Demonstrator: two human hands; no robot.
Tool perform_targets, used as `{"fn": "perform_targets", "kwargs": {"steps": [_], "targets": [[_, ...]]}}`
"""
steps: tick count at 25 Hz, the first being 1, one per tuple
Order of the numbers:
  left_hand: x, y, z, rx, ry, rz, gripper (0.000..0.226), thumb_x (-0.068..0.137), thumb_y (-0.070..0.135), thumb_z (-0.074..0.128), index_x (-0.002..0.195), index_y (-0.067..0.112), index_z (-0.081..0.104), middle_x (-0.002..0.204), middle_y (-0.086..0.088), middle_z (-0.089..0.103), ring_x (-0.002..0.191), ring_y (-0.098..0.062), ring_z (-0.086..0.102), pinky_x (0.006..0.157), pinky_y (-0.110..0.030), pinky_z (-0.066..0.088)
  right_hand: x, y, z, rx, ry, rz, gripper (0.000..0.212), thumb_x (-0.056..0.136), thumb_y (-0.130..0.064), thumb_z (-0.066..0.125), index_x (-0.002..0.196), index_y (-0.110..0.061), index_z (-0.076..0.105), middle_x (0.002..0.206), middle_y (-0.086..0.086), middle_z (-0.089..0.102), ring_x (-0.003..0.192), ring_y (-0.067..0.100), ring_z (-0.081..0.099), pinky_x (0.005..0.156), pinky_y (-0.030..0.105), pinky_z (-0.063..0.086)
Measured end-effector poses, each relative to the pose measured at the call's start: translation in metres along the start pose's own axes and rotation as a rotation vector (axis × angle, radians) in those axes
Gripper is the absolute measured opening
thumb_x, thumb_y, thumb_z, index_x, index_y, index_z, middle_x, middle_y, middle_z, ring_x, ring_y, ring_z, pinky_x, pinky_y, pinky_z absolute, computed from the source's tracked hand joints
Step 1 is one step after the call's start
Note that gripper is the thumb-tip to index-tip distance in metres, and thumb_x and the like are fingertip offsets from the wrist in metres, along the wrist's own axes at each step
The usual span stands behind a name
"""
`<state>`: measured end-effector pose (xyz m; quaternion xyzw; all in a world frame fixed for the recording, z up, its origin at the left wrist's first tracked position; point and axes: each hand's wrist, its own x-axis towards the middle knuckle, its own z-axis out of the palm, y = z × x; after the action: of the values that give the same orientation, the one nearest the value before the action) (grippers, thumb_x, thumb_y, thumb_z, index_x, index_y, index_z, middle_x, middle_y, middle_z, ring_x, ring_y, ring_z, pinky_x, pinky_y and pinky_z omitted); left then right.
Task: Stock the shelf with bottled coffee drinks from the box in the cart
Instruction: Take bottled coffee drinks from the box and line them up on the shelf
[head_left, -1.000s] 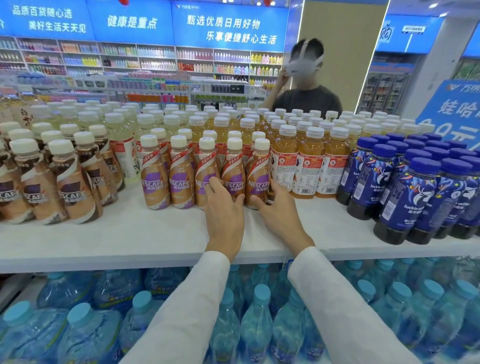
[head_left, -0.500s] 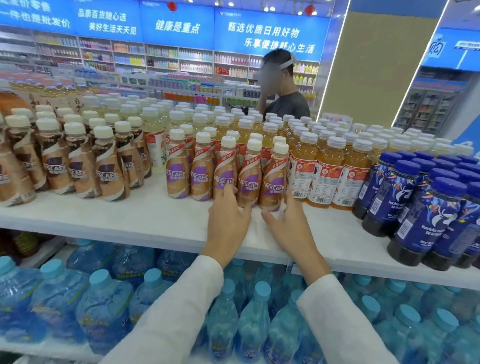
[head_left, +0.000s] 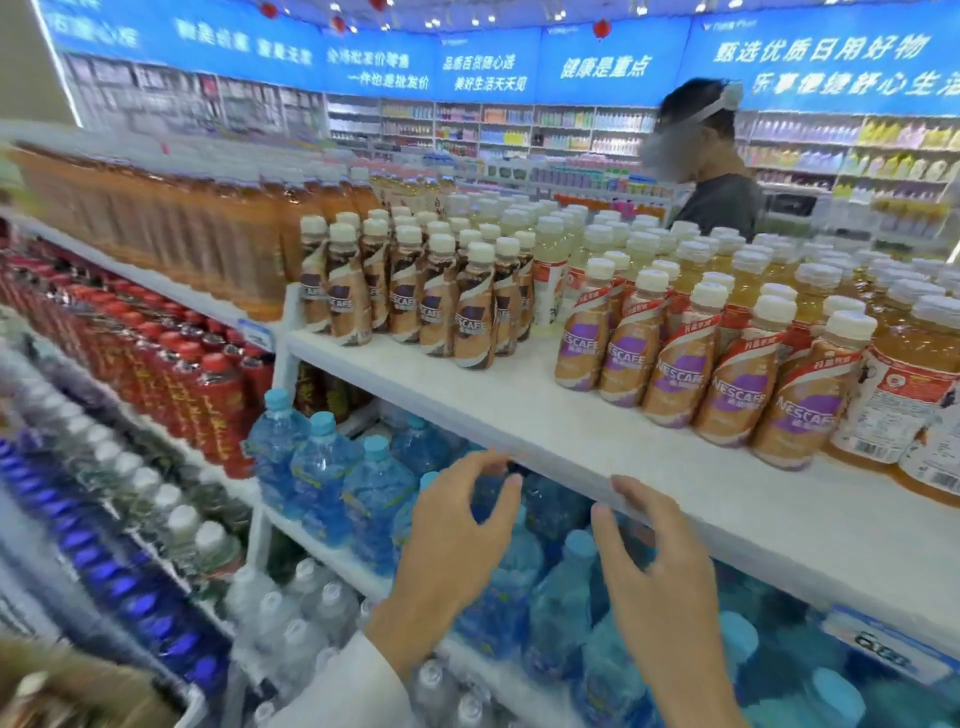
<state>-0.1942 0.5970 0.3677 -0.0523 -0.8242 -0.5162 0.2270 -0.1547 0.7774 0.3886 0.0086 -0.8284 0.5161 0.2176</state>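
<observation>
Just below the front edge of the white shelf (head_left: 649, 462), I see both hands raised side by side with nothing in them. My left hand (head_left: 457, 540) is palm away from the camera, fingers spread and loosely curled, the fingertips level with the shelf lip; a white sleeve (head_left: 343, 686) covers the forearm. My right hand (head_left: 660, 582) sits just beside it, fingers likewise apart and bent, the index tip at the shelf edge; I cannot tell whether it touches. Behind the hands, on the lower tier, stand blue-capped water bottles (head_left: 363, 483).

On the shelf top, the bottled coffee drinks with purple labels (head_left: 727, 374) stand upright in a diagonal row of five along the front, with more behind. To their left, apart across bare shelf, stands a cluster of darker brown coffee bottles (head_left: 431, 301). To the right, orange-coloured tea bottles (head_left: 904, 395) stand just beside the purple row. Further back are pale drinks with white caps (head_left: 597, 234), then a person in a dark shirt (head_left: 722, 205) wearing a head strap, and blue wall banners (head_left: 597, 62) over distant shelving.
</observation>
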Motion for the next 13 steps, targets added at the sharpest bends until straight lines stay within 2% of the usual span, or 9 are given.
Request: {"fn": "perform_targets", "kwargs": {"steps": [3,6,8,10,13], "targets": [[-0.018,-0.041,-0.051,0.012,0.094,-0.085,0.025,0.094,0.054,0.059,0.114,0.040,0.065,0.109,0.029,0.068,0.111,0.008,0.061,0.096,-0.025,0.052,-0.017,-0.004,0.057,0.074,-0.114,0.004,0.028,0.094,-0.039,0.065,0.123,-0.041,0.063,0.122,-0.033,0.060,0.117,-0.009,0.055,0.098,0.019,0.041],[-0.038,-0.087,-0.111,0.062,0.193,-0.197,0.021,0.097,0.040,0.065,0.117,0.034,0.066,0.110,0.025,0.069,0.108,0.007,0.062,0.095,-0.024,0.052,-0.037,-0.011,0.125,0.089,-0.270,0.052,0.032,0.094,-0.040,0.065,0.126,-0.036,0.064,0.125,-0.025,0.062,0.119,0.004,0.057,0.105,0.030,0.042],[-0.056,-0.116,-0.156,0.116,0.238,-0.268,0.021,0.097,0.039,0.064,0.118,0.037,0.065,0.110,0.026,0.068,0.105,0.011,0.062,0.091,-0.017,0.050,-0.056,-0.015,0.171,0.082,-0.375,0.084,0.033,0.095,-0.037,0.066,0.128,-0.032,0.063,0.128,-0.018,0.063,0.122,0.009,0.057,0.109,0.035,0.042],[-0.080,-0.146,-0.204,0.182,0.267,-0.357,0.023,0.098,0.044,0.061,0.121,0.039,0.064,0.111,0.028,0.066,0.105,0.012,0.060,0.089,-0.012,0.048,-0.077,-0.021,0.221,0.066,-0.477,0.122,0.032,0.095,-0.032,0.067,0.127,-0.027,0.065,0.127,-0.010,0.065,0.121,0.014,0.059,0.108,0.037,0.044],[-0.123,-0.194,-0.270,0.247,0.328,-0.505,0.019,0.098,0.045,0.060,0.117,0.042,0.061,0.109,0.028,0.066,0.097,0.010,0.060,0.084,-0.016,0.048,-0.114,-0.029,0.293,0.014,-0.625,0.164,0.027,0.095,-0.029,0.069,0.121,-0.025,0.067,0.121,-0.006,0.067,0.115,0.016,0.060,0.103,0.034,0.044]]}}
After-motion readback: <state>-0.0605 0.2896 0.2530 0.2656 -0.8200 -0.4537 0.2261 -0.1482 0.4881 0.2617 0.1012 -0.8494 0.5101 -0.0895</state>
